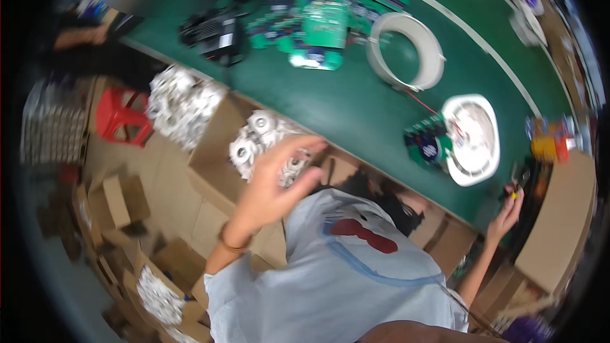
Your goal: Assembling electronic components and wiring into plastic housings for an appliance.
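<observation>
In front of me stretches a green desk (273, 86), a pale strip (481, 33) running along its far part. To my left, a red plastic stool (110, 113) stands on the beige tiled floor (170, 200), open cardboard boxes (116, 198) near it.

I see a loose, pale blue-grey shirt (279, 295) with short sleeves (225, 289). Its printed front carries a dark red bow shape (363, 235), a broad blue curve (365, 272) and, I notice, thin dark strokes (333, 215). A narrow brownish band (232, 245) circles the left wrist; I can't tell its material.
</observation>
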`<action>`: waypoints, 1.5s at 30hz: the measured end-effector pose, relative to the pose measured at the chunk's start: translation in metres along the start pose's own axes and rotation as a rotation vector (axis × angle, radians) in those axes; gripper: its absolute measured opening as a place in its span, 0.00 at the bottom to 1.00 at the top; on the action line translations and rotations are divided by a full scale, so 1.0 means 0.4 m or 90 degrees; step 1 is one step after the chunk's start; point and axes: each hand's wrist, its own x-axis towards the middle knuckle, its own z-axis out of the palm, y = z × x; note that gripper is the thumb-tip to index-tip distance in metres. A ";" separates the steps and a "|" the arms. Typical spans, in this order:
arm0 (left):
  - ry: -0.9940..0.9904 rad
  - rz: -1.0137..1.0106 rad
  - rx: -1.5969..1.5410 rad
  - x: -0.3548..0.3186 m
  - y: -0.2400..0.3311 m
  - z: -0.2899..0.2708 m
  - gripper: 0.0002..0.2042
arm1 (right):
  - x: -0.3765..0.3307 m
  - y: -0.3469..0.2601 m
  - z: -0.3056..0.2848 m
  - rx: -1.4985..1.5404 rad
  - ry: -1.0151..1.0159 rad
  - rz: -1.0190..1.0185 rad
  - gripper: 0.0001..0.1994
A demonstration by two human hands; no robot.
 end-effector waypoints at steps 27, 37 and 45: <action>-0.386 -0.185 -0.277 0.041 -0.059 0.313 0.12 | -0.027 -0.324 0.026 -0.051 -0.510 -0.083 0.12; -0.394 -0.187 -0.231 0.046 -0.070 0.317 0.11 | -0.030 -0.331 0.046 -0.090 -0.475 -0.156 0.13; -0.235 -0.130 -0.284 0.024 -0.027 0.364 0.09 | -0.065 -0.339 0.063 0.088 -0.404 -0.035 0.11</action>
